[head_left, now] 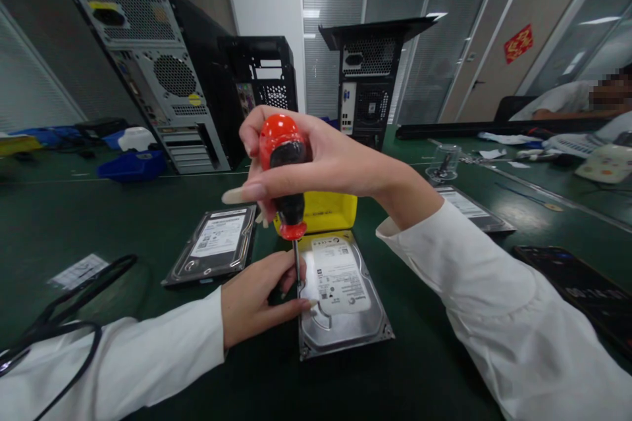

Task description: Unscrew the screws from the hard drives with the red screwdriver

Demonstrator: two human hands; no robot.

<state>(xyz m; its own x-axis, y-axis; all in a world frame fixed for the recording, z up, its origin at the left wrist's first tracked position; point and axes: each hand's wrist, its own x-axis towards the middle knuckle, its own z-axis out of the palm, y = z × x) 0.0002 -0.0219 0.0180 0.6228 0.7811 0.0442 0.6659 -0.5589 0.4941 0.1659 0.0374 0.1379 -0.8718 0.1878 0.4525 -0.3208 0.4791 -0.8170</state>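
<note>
Clenching the glossy red-and-black screwdriver [292,205] in the right hand's [330,156] fingers, pointing it downward, long axis near vertical, at the left edge of the silver hard drive [340,330]. Grasping that edge with the left hand's [257,297] fingers. Showing behind the drive: yellow bin [332,212], contents hidden; farther right, clear cup [450,163] with small dark pieces.

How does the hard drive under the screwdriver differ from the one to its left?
The drive under the screwdriver has a hand on it; the left drive lies untouched. The first drive's casing looks bright silver, while the left drive's looks darker. Both lie label-side up.
</note>
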